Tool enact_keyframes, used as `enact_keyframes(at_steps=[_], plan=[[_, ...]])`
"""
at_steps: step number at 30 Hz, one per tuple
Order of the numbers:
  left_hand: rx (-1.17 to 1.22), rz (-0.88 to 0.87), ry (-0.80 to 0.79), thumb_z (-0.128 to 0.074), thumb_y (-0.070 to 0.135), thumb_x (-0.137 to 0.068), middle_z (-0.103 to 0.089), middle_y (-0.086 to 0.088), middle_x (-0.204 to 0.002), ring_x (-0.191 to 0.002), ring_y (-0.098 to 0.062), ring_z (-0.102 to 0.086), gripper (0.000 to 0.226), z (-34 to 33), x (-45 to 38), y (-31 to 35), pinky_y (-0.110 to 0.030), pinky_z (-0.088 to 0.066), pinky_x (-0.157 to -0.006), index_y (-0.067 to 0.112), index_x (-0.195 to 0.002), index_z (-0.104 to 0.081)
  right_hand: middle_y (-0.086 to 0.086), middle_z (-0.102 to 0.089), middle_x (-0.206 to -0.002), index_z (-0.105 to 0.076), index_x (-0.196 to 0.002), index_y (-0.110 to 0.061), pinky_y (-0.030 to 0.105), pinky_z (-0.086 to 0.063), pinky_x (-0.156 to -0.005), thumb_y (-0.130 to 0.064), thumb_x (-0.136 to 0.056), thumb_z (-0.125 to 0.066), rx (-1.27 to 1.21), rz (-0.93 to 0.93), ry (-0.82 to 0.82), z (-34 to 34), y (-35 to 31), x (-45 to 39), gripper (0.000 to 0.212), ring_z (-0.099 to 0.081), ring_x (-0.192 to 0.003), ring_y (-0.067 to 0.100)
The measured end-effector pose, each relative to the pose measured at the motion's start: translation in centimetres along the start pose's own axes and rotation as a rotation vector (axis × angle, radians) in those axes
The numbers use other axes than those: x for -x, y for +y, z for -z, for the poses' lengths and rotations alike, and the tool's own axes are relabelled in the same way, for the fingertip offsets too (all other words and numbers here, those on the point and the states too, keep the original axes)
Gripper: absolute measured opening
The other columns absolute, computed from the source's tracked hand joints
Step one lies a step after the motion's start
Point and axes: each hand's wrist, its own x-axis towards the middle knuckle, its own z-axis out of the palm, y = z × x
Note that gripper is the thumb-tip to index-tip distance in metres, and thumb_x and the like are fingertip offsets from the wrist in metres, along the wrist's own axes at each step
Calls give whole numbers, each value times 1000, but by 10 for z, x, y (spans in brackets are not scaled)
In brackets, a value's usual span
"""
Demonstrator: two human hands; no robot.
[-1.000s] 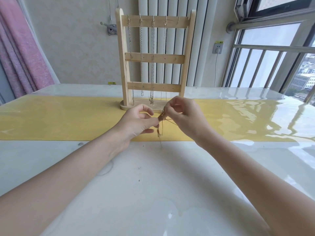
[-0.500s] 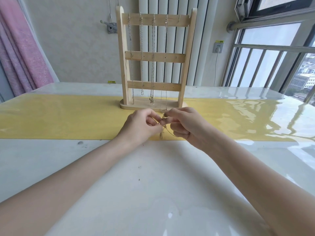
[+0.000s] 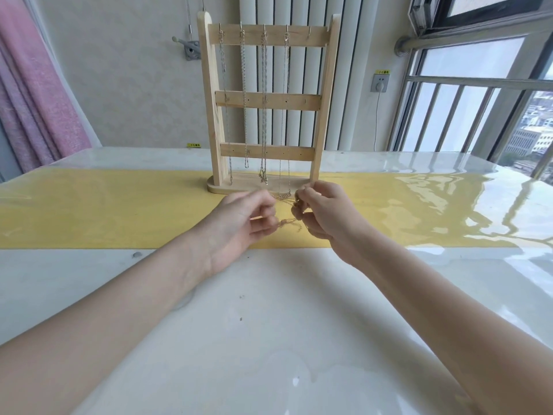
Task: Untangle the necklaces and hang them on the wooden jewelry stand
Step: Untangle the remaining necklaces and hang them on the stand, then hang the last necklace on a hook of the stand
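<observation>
Necklaces: four chains [image 3: 264,115] hang from the top-bar hooks of the stand [image 3: 267,101], centre frame, standing on the yellow runner [image 3: 104,211]. One hook at the right end of the top bar looks free. The last gold chain [image 3: 288,218] is in the hands, just in front of the stand base, centre of frame.

Left hand [image 3: 239,226]: fingers curled, thumb and fingertips pinching one end of the tangle. Right hand [image 3: 324,214]: also curled, pinching the chain higher up near its thumb. Strands run between the two pinches and cross; a small snarl sits low between the hands. Too fine to tell how many loops.

Step in hand, as I read it: working out the knot.

How to do it well:
- keep tension low; pulling apart probably tightens the snarl
- hold one pinch fixed, tease loops open with the other
- find the clasp end, feed it back through
- stay clear of the hung chain ends just behind the hands, easy to snag
- once free, hang on the free right-end hook
</observation>
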Motion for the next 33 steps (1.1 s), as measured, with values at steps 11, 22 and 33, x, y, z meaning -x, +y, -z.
enact_keyframes(at_steps=[11, 22, 33], plan=[[-618, -95, 135, -49, 19, -95, -30, 6, -55, -52, -12, -30, 29, 14, -6, -8, -24, -32, -57, 19, -74, -70, 6, -73, -91, -48, -90, -14, 34, -48, -63, -16, -96, -43, 814, 461, 229, 20, 0, -13, 8, -61, -76, 26], [-1015, -102, 19, -49, 24, -95, -56, 8, -76, -65, -15, -43, 21, 21, -11, -9, -23, -31, -60, 25, -90, -70, 1, -50, -141, -48, -137, -16, 15, -40, -52, 11, -90, -35, 614, 417, 73, 40, -16, -21, 56, -62, -65, 6], [-670, -201, 78, -51, 17, -94, -65, 7, -76, -61, -2, -51, 23, 18, -16, 12, -17, -43, -73, 25, -86, -71, 11, -72, -79, -65, -86, 3, 45, -57, -63, -2, -91, -48, 563, 369, 454, 48, -29, -49, 18, -69, -58, 23]])
